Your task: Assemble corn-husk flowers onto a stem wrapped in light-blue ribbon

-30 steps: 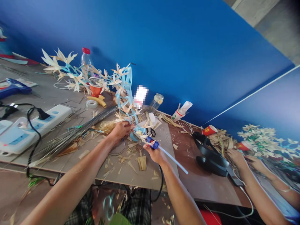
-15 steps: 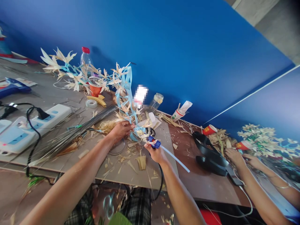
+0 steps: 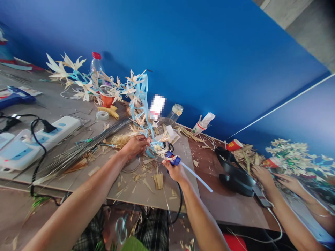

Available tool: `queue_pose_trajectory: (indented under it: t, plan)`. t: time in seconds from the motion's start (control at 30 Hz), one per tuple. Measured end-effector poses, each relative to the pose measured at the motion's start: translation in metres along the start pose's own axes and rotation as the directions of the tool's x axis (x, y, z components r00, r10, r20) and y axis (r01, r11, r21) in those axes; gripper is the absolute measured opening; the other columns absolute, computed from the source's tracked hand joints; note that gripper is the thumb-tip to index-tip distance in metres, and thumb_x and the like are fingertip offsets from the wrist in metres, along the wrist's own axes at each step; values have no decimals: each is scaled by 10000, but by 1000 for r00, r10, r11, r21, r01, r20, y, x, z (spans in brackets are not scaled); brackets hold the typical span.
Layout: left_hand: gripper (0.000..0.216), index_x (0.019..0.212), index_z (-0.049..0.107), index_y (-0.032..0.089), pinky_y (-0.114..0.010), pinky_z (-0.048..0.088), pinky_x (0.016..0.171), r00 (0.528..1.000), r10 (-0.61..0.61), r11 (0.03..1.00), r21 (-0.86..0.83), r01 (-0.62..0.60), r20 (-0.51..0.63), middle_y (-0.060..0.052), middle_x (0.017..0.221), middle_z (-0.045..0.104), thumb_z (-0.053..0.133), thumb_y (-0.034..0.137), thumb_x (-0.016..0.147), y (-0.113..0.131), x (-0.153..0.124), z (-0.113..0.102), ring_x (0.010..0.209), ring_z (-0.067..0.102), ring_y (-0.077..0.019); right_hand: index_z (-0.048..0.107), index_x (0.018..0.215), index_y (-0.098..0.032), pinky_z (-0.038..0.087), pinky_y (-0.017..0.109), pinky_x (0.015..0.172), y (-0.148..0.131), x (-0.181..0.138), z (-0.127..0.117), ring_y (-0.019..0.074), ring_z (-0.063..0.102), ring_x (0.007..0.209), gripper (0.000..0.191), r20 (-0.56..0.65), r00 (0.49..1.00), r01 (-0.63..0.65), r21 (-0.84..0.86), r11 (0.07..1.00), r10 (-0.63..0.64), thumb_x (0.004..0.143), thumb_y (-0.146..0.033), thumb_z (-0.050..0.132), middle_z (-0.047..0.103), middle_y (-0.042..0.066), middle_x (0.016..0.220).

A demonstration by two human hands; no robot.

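My left hand (image 3: 137,144) is closed, pinching a thin wire stem with light blue ribbon (image 3: 149,152) around it; the fingers partly hide it. Just right of those fingertips are pale dried-husk petals (image 3: 160,150). My right hand (image 3: 175,171) grips a blue glue gun (image 3: 175,159), its front end pointing towards the petals. A long translucent glue stick (image 3: 197,177) juts from its rear, down to the right. Behind my left hand rises a branch of husk flowers (image 3: 83,85) with looped light blue ribbon (image 3: 142,87).
A bundle of thin wires (image 3: 86,146) lies left of my hands, beside a white power strip (image 3: 57,134). Husk scraps (image 3: 158,181) litter the table. A clear jar (image 3: 175,113) stands behind. At right are a black headset-like object (image 3: 235,181) and another person's hands (image 3: 264,176).
Almost nothing differs. Both my hands keep their hold in nearly the same place, and the other person's farther hand has shifted slightly.
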State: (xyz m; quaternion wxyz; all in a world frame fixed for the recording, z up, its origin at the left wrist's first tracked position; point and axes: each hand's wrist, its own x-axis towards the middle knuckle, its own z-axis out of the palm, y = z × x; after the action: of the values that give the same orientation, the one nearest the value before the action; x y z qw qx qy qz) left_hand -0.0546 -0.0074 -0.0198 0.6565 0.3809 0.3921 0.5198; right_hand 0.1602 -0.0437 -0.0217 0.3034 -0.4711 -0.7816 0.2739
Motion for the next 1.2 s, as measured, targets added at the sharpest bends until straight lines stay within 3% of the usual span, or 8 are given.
queue_pose_trajectory:
  t: [0.4,0.6,0.77,1.03,1.2]
  plan:
    - [316,746,613,106,-165,255,411,1000,2,1000,-24,-1,28,7,606,553,782,318,584,-2,1,0,434,398,-25,549,581,-214,478,272,647,1,0,-2,163,548,601,527,-23,999,24,-48,999,-25,835,-643,380,605,39,605]
    - [328,733,587,113,-171,242,392,1000,6,1000,-25,-5,17,34,521,509,779,329,579,2,-1,0,383,369,-27,533,586,-213,470,266,622,2,-1,-2,160,543,584,485,5,1000,-6,19,1000,6,822,-622,424,588,27,588]
    - [318,750,590,109,-167,231,388,999,14,1000,-28,-13,32,22,559,535,766,327,600,-2,1,-1,386,364,-20,566,620,-206,471,280,653,1,-1,-2,174,569,621,465,0,1000,3,0,1000,-3,833,-593,422,620,44,635]
    - [308,735,589,108,-175,251,398,1000,28,1000,3,-28,4,22,547,523,760,322,594,2,-1,1,399,380,-34,488,550,-217,448,263,597,3,-1,-1,149,496,558,486,17,1000,6,33,999,-7,827,-612,426,538,18,550]
    - [293,742,593,112,-181,259,407,1000,30,999,15,-30,0,20,558,525,747,319,605,1,0,1,408,388,-40,536,601,-214,456,264,606,4,-2,-1,158,524,585,455,32,999,-26,70,997,24,817,-607,458,580,29,592]
